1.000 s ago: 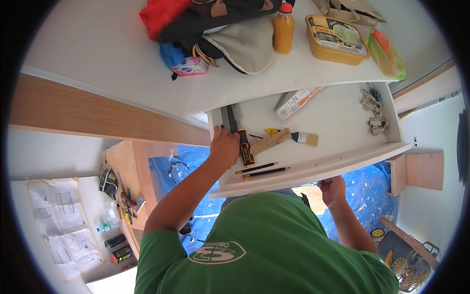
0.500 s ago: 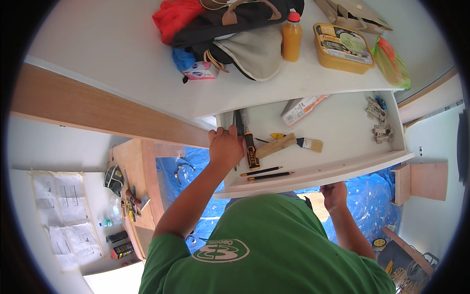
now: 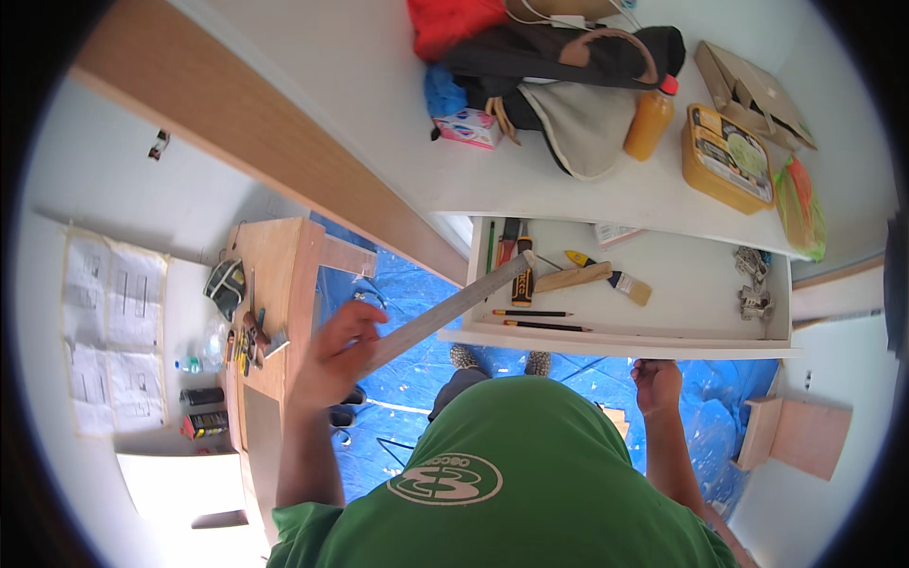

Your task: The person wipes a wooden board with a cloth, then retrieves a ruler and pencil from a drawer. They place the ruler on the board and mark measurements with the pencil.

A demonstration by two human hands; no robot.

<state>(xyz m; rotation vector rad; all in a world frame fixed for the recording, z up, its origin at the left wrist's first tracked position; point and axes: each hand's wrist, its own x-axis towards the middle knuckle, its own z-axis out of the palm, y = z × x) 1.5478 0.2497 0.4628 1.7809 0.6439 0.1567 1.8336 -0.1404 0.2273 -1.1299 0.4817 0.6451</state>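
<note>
My left hand point(image 3: 331, 358) grips the grey strip point(image 3: 445, 317) near one end, its far end above the drawer point(image 3: 696, 308), best lifted clear of the black-and-orange handle point(image 3: 522, 291); right hand point(image 3: 659, 386) curled at drawer front, grip unclear.

Pic bright o'all, light mostly soft & diffuse. Brightest at btm L: white area point(image 3: 180, 488) blown out, detail lost. Drawer point(image 3: 686, 260) interior a bit dimmer, w/ soft shade at back, under shelf point(image 3: 587, 199). L grip point(image 3: 333, 360) & L forearm point(image 3: 308, 459) motion-blurred; strip point(image 3: 454, 308) in it clearer, pencils point(image 3: 547, 326) fairly crisp. Taped sheets point(image 3: 118, 327), far L: markings too soft to read. Fisheye bends outer edges; corners black, bluish fringe on rim.
</note>
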